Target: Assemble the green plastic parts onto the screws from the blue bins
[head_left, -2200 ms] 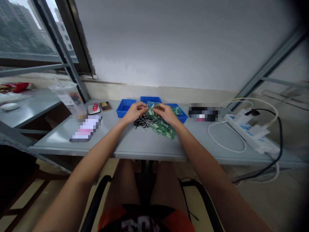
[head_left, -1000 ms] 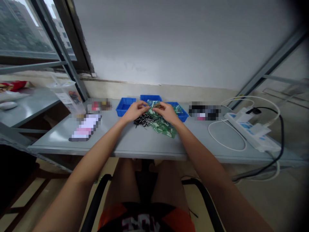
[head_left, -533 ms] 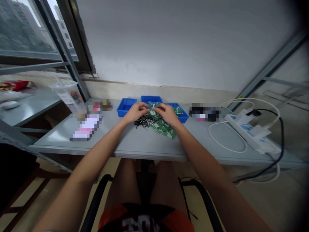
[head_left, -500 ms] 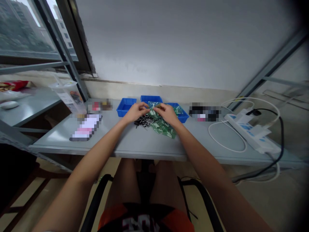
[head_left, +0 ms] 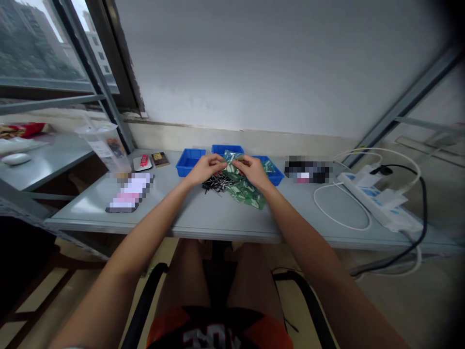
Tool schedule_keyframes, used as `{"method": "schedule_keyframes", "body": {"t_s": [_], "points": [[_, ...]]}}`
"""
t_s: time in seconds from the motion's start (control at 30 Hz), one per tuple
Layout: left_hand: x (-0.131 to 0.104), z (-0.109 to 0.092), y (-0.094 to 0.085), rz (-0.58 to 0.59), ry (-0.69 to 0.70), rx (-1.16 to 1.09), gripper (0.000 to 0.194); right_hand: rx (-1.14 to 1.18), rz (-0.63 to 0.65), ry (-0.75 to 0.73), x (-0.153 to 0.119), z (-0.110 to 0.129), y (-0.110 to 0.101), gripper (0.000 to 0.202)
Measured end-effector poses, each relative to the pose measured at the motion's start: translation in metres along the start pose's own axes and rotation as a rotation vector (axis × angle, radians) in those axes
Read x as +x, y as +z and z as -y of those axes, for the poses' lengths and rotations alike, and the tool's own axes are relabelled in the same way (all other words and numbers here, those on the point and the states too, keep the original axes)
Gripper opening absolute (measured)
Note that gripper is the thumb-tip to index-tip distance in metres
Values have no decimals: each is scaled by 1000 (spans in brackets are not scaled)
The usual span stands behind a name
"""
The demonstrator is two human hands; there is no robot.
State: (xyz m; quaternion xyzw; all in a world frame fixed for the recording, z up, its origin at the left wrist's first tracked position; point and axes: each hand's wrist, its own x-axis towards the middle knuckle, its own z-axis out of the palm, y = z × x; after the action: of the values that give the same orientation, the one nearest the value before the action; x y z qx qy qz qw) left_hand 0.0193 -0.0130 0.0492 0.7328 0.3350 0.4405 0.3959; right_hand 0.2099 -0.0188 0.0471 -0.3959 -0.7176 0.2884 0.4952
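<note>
Between my two hands is a small green-tinted clear packet (head_left: 231,156), with something pale inside that I cannot make out. My left hand (head_left: 208,168) pinches its left side, thumb and fingertips together. On the other side my right hand (head_left: 252,169) pinches it in the same way. Below the hands lies a heap of similar green packets (head_left: 247,193), spread toward the right. A pile of thin black and silver pieces (head_left: 217,182), like small screws or pins, touches the heap's left side.
Three blue trays stand behind the hands: a left tray (head_left: 182,169), a middle tray (head_left: 227,148) and a right tray (head_left: 277,178) holding green packets. A phone (head_left: 131,193) and lidded cup (head_left: 108,148) are on the left. A power strip (head_left: 378,201) with looping cables occupies the right.
Both hands stay almost in place, still pinching the packet. Their fingertips have shifted only slightly around it. The piles have not visibly moved.
</note>
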Motion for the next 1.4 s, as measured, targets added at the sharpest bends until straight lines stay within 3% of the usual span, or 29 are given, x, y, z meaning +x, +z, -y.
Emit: {"method": "schedule_keyframes", "body": {"t_s": [0.27,0.43,0.5,0.57,0.7,1.0,1.17,1.27,1.4], "points": [[2,5,-2,-10,40,8,19,-76,15,-5,0,-4,2,24],[4,7,-1,-121,91,17,20,-207,-219,-95,3,-10,4,34],[3,4,1,-173,128,66,20,-219,-170,-85,2,-10,6,29],[2,0,3,-178,163,106,20,-157,-41,-62,0,-9,10,24],[-1,-4,5,-74,221,136,23,55,108,-21,-4,-4,14,31],[0,0,1,-82,248,196,16,173,188,11,-3,4,5,32],[3,3,1,-163,137,84,42,139,185,20,-3,4,5,29],[4,3,1,-89,48,-6,29,154,183,4,-1,2,4,27],[3,3,0,-40,55,-45,17,109,131,-11,1,-3,3,25]]}}
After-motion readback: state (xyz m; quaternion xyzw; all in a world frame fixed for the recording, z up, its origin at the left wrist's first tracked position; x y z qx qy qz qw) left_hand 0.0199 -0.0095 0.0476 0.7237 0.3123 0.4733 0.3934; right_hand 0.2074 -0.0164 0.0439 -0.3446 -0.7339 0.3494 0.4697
